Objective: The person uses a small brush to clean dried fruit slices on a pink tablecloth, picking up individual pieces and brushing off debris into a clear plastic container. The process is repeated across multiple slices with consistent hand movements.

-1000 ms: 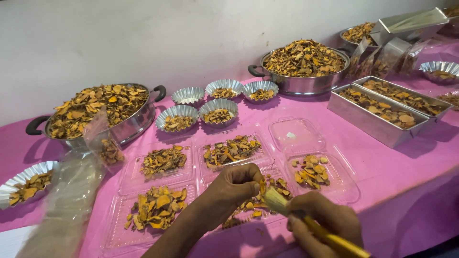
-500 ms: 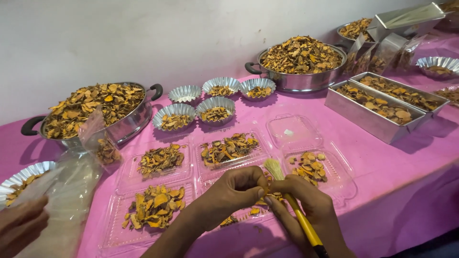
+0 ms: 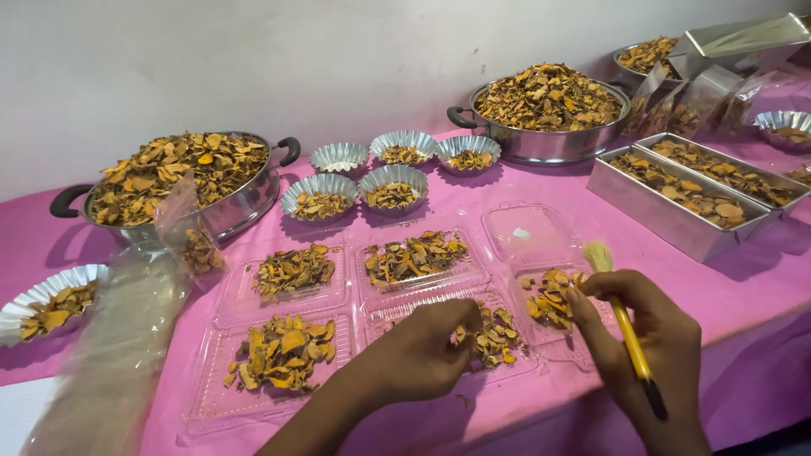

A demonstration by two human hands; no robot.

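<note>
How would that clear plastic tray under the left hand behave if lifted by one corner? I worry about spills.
The clear plastic tray looks thin and see-through, so it would probably flex or sag. Its dried yellow slices lie loose and heaped, so they could well slide out. The left hand rests over it; a two-sided grip seems safer.

A plain off-white wall [image 3: 253, 59] runs behind the table [image 3: 760, 279], meeting its far edge. A pink cloth [image 3: 473, 190] covers the tabletop and hangs over the near edge. Lighting is even; objects cast soft shadows on the cloth.
</note>
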